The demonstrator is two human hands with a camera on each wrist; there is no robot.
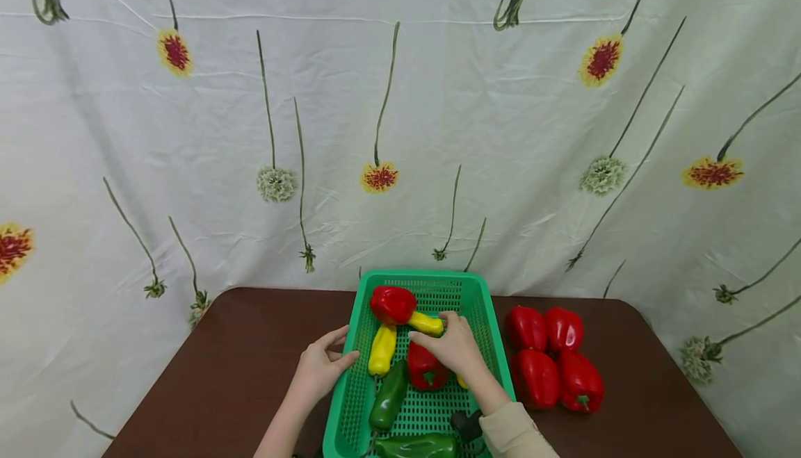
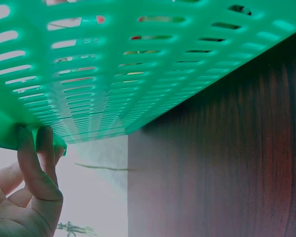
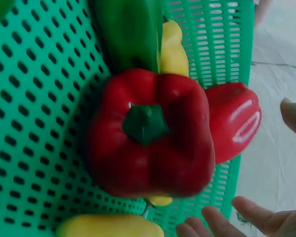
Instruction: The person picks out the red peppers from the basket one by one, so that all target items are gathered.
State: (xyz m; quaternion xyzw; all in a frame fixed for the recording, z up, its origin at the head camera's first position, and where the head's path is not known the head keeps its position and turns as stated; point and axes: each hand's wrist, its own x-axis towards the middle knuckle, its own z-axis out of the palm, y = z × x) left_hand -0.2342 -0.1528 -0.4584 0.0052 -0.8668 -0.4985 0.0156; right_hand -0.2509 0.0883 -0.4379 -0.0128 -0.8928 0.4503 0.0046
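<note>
My left hand (image 1: pixel 319 371) holds the left rim of a green plastic basket (image 1: pixel 425 274), its fingers curled at the rim in the left wrist view. Over the basket, my right hand (image 1: pixel 459 350) has thumb and fingers spread, with nothing between them. Beneath it lies a red bell pepper (image 1: pixel 428 369), whose green stem faces the camera in the right wrist view. Another red pepper (image 1: pixel 392 305) lies at the far left inside. Yellow peppers (image 1: pixel 383 350) lie near both, one partly hidden by the right hand. Two green peppers (image 1: pixel 389 397) occupy the near part.
Several red bell peppers (image 1: pixel 558 361) stand grouped on the dark wooden table (image 1: pixel 250 374), right of the basket. A white curtain (image 1: pixel 400 110) printed with flowers hangs behind the table. A black device (image 1: pixel 466 424) sits at my right wrist.
</note>
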